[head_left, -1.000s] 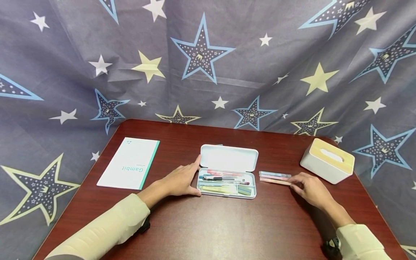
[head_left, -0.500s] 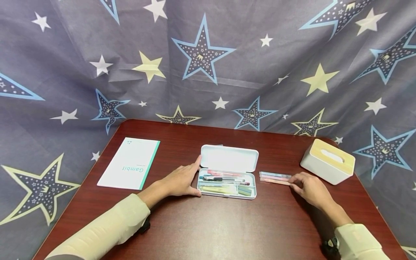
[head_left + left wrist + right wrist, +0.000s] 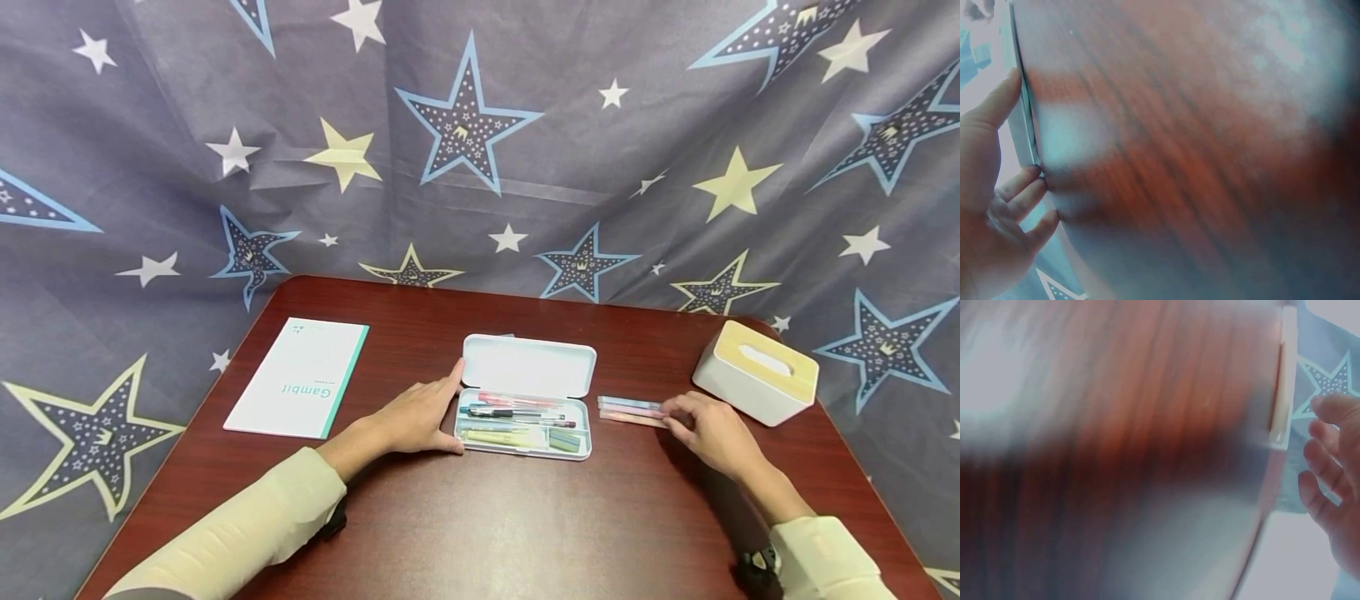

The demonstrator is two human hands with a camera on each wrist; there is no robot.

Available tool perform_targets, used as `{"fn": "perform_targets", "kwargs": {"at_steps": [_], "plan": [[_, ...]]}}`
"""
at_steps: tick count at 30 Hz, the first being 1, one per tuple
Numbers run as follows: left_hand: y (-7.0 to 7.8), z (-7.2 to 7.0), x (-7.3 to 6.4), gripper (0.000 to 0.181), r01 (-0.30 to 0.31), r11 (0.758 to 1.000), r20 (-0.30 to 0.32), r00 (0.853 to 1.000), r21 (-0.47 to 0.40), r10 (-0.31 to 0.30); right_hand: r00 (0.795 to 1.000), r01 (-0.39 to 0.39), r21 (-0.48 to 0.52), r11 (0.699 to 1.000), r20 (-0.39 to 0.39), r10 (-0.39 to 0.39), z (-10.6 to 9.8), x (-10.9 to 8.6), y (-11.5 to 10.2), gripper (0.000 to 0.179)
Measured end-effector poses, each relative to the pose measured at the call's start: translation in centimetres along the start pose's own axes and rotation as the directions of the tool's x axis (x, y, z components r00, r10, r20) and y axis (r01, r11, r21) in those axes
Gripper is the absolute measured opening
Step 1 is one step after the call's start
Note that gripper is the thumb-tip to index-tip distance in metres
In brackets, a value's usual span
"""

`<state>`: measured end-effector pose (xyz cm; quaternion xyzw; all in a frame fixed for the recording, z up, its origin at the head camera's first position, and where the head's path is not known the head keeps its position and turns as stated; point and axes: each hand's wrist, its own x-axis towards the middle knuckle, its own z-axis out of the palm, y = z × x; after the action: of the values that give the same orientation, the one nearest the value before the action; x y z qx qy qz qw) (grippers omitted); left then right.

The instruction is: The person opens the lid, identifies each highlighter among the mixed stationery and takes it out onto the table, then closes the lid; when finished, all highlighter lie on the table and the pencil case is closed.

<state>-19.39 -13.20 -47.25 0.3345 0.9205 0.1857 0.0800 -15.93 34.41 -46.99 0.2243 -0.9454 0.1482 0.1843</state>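
An open white pencil case [image 3: 529, 365] lies mid-table, holding several pens [image 3: 517, 410] and a green eraser-like block [image 3: 565, 440]. My left hand [image 3: 420, 415] rests against its left end, thumb at the near corner and straight index finger toward the hinge. In the left wrist view, the fingers [image 3: 1022, 187] touch the case's edge. Right of the case lie slim pens [image 3: 630, 410] side by side, bluish, pink and pale orange. My right hand [image 3: 712, 429] is at their right ends, fingers loosely bent. In the right wrist view, a gap shows between the thumb and the pale-orange pen [image 3: 1281, 387].
A white notepad [image 3: 296, 379] with a green edge lies to the left. A tissue box [image 3: 757, 371] with a wooden top stands at the back right, close to my right hand. Behind the dark red table [image 3: 525, 525] hangs a grey star-patterned cloth [image 3: 562, 67].
My right hand has shifted slightly left along the pens, its fingertips covering a little more of their right ends. The left hand and the pencil case have stayed put.
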Motion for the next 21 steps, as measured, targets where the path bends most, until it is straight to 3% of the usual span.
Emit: {"fn": "perform_targets", "kwargs": {"at_steps": [21], "plan": [[0.2, -0.2, -0.1, 0.131, 0.008, 1.0, 0.005, 1.0, -0.003, -0.008, 0.996, 0.075, 0.125, 0.989, 0.038, -0.08, 1.2, 2.9, -5.2, 0.018]]}}
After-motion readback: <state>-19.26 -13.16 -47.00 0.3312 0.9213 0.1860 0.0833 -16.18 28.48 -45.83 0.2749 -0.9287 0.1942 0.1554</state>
